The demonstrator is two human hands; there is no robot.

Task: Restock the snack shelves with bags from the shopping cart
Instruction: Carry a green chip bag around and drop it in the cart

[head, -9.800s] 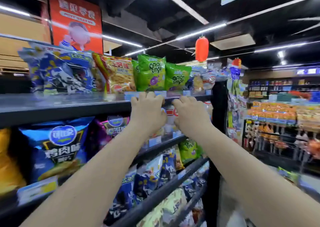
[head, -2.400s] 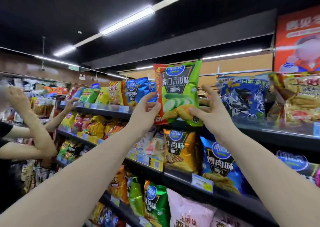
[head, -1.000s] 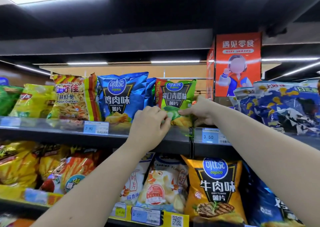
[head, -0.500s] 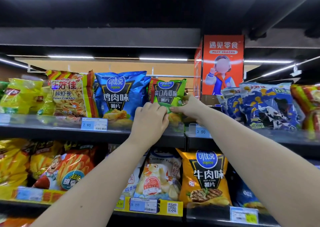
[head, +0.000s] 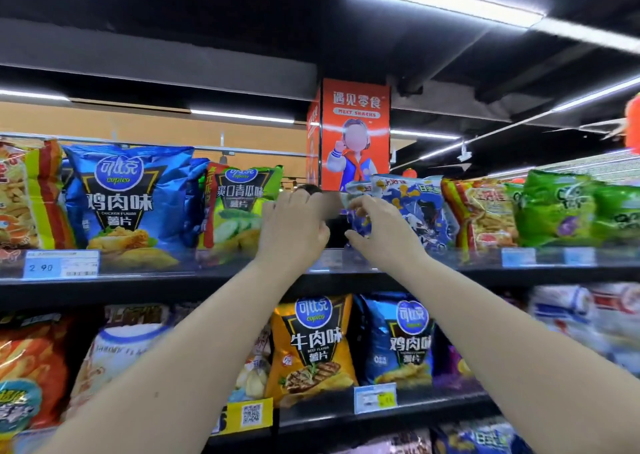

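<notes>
The green cucumber-flavour chip bag point(head: 239, 211) stands upright on the top shelf point(head: 149, 282), between a blue chicken-flavour bag point(head: 128, 204) and a gap. No hand is on it. My left hand point(head: 294, 226) is raised in that gap just right of the green bag, fingers loosely curled and blurred, holding nothing. My right hand point(head: 377, 231) is beside it, with thumb and curled fingers round the left edge of a blue-and-white bag point(head: 419, 211) on the same shelf. The shopping cart is out of view.
More bags line the top shelf: prawn crackers point(head: 20, 197) at far left, a red-yellow bag point(head: 485, 214) and green onion-ring bags point(head: 561, 211) to the right. The shelf below carries an orange beef-flavour bag point(head: 311, 346). An orange sign pillar point(head: 355, 134) rises behind.
Both hands have let go of the green cucumber bag, now standing on the top shelf, and shifted right. My right hand now grips the blue-and-white bag's edge.
</notes>
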